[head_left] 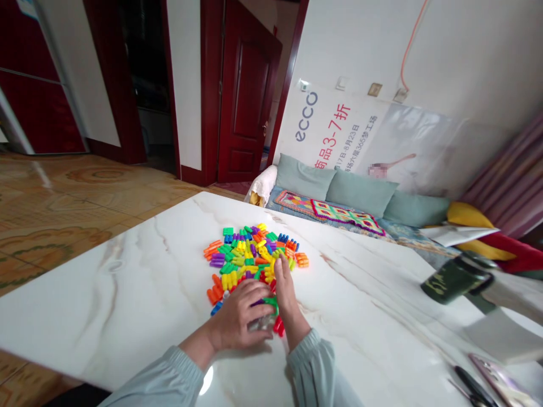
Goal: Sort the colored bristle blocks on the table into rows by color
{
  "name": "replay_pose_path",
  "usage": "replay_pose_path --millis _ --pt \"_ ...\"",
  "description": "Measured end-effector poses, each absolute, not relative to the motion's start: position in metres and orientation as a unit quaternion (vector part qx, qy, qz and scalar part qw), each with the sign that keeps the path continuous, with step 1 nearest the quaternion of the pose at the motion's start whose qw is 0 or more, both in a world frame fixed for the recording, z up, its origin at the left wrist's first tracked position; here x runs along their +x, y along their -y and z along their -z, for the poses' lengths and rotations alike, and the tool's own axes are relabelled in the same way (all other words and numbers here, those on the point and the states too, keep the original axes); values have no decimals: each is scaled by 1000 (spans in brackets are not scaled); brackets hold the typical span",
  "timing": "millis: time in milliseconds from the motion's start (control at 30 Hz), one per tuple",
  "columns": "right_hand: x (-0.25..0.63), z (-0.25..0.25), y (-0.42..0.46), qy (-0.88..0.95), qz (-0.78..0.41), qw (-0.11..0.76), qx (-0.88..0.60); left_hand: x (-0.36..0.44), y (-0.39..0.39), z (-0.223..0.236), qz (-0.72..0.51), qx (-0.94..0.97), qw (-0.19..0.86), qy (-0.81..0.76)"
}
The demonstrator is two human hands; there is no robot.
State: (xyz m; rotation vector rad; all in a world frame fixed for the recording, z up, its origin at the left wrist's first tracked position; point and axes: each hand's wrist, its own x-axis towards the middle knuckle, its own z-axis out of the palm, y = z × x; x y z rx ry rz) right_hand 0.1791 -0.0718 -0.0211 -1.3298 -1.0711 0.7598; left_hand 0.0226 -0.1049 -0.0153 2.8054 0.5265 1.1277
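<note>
A pile of small, rounded plastic building pieces (pixel 246 254) in yellow, green, orange, purple, red and blue lies on the white marble-patterned table (pixel 139 282). My left hand (pixel 237 316) curves its fingers over a clear, see-through object (pixel 263 322) at the near side of the pile. What that object is, I cannot make out fully; green and purple pieces show beside or in it. My right hand (pixel 287 291) stands on edge along the pile's right side, fingers stretched out and close to yellow and red pieces. Red pieces (pixel 279 326) lie between my wrists.
On the right of the table are a dark green mug (pixel 452 280), a phone (pixel 494 373) and a black-handled tool (pixel 473 384). A sofa with pale green cushions (pixel 362 189) stands beyond the table's far edge. A red door (pixel 248 96) is behind.
</note>
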Motion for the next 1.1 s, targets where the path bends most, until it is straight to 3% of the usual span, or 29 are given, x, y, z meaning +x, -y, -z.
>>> replay_pose_path --millis 133,267,333,500,667,867,1100 --pt "199 9 85 505 -330 609 -515 24 112 10 -271 947 60 -163" --pt "259 25 97 474 -155 554 -667 33 115 11 -247 938 37 -241" --pt "280 38 98 444 -133 533 -708 36 112 13 -247 921 14 -302" --pt "279 51 94 407 -123 546 -722 29 101 18 -243 889 -52 -384" --pt "270 47 87 420 -113 532 -727 32 106 27 -331 877 -112 -330" --pt "284 41 78 415 -111 471 -770 66 134 47 -263 950 -35 -165" --pt "281 33 77 410 -141 448 -782 65 105 51 -248 902 -82 -344"
